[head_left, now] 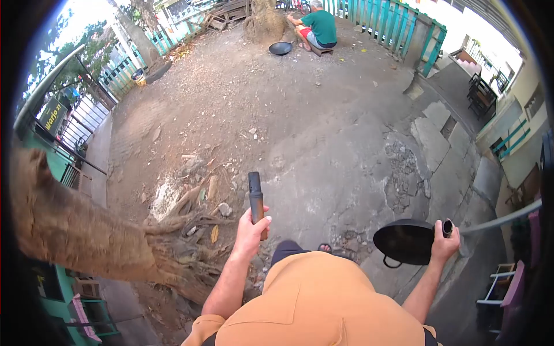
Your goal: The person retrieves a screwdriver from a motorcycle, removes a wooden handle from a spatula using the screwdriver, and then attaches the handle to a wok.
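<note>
My left hand (249,235) is closed around a handle-like piece (256,202), black and tube-shaped at the top and brown lower down, pointing up and away from me. Off to the right, my right hand (444,243) grips a black wok (404,241) near its rim, by a short hollow socket (447,228). A small loop handle (393,263) sticks out from the wok's near side. The inside of the wok looks dark, and my fingers cover part of its right edge.
A tree trunk (86,225) leans in from the left, its roots spreading over broken ground. Further off, a person in a green shirt (320,29) sits low beside another dark pan (281,48) and a tree. Turquoise fences (392,26) border the yard. Cracked paving (438,138) lies right.
</note>
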The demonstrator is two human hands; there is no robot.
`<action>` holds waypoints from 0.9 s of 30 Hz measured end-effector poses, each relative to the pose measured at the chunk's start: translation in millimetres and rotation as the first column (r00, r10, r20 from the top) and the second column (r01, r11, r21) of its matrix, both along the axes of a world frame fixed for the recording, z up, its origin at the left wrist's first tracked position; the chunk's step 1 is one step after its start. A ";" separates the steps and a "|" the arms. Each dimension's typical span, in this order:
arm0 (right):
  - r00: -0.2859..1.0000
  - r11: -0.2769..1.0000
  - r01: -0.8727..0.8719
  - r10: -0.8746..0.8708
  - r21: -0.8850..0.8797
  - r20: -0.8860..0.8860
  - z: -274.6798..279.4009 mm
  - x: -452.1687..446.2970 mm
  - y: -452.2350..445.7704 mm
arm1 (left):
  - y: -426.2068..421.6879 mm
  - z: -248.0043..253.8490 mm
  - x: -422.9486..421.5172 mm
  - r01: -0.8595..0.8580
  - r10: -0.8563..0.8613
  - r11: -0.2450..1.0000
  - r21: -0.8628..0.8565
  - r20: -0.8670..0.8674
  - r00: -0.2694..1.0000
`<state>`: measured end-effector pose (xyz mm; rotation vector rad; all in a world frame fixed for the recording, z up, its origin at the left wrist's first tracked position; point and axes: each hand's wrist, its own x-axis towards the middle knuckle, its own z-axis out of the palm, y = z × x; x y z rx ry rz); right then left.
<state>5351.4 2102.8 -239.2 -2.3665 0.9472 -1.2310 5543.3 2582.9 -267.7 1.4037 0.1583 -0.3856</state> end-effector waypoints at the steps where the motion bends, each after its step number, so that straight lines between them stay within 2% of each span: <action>1: 1.000 1.000 -0.019 0.019 0.018 0.002 6.1 38.0 -11.9 | -8.4 2.6 26.9 -0.025 0.026 0.998 0.049 -0.012 1.000; 3: 0.999 0.998 -0.050 0.050 0.022 0.016 15.4 117.3 -38.4 | -25.0 -1.5 88.0 -0.069 0.065 0.986 0.149 0.033 0.997; 4: 0.995 0.997 -0.081 0.081 0.009 0.064 15.8 156.3 -52.7 | -33.1 -7.2 124.3 -0.079 0.074 0.987 0.143 0.039 0.996; 6: 0.982 0.990 -0.139 0.133 0.033 0.137 13.9 234.9 -76.7 | -46.4 -17.8 194.9 -0.102 0.077 0.963 0.249 0.106 0.991; 8: 0.960 0.980 -0.178 0.154 0.085 0.234 5.7 320.1 -99.0 | -66.4 -24.6 274.3 -0.106 0.083 0.964 0.244 0.102 0.991; 9: 0.948 0.963 -0.201 0.146 0.177 0.283 1.4 361.4 -108.1 | -75.5 -26.8 313.8 -0.101 0.082 0.966 0.238 0.090 0.993; 10: 0.940 0.968 -0.200 0.146 0.151 0.309 -6.9 402.9 -122.5 | -82.0 -32.1 353.2 -0.118 0.104 0.962 0.247 0.070 0.992; 12: 0.934 0.921 -0.201 0.078 0.333 0.349 -6.8 479.9 -138.5 | -99.7 -33.2 440.0 -0.057 0.046 0.986 0.154 0.077 0.996; 13: 0.932 0.922 -0.211 0.090 0.323 0.352 -4.8 524.5 -143.4 | -108.0 -30.7 486.2 -0.067 0.056 0.987 0.145 0.081 0.995; 15: 0.911 0.886 -0.193 0.002 0.421 0.412 -5.9 605.3 -156.2 | -126.9 -28.5 563.8 -0.056 0.030 0.968 0.243 0.110 0.994; 16: 0.903 0.867 -0.227 0.016 0.444 0.430 -8.8 642.2 -165.3 | -133.8 -30.2 594.2 -0.056 0.036 0.968 0.244 0.086 0.996; 18: 0.915 0.870 -0.230 0.040 0.437 0.401 -11.5 719.4 -173.2 | -142.1 -35.2 669.1 -0.059 -0.044 0.898 0.436 0.221 0.974; 20: 0.910 0.904 -0.250 0.098 0.347 0.402 -18.3 804.0 -170.7 | -149.9 -36.3 736.5 -0.095 -0.055 0.884 0.458 0.305 0.951; 22: 0.977 0.938 -0.161 0.108 0.307 0.183 -17.2 884.3 -157.1 | -157.2 -41.6 807.8 -0.218 -0.136 0.817 0.534 0.545 0.827; 24: 0.980 0.971 -0.186 0.172 0.150 0.098 -45.2 965.5 -159.2 | -163.6 -59.5 880.6 -0.229 -0.143 0.815 0.533 0.568 0.810; 27: 0.972 0.973 -0.231 0.229 0.026 0.043 -78.7 1090.5 -146.2 | -166.0 -96.3 992.6 -0.278 -0.144 0.772 0.571 0.583 0.799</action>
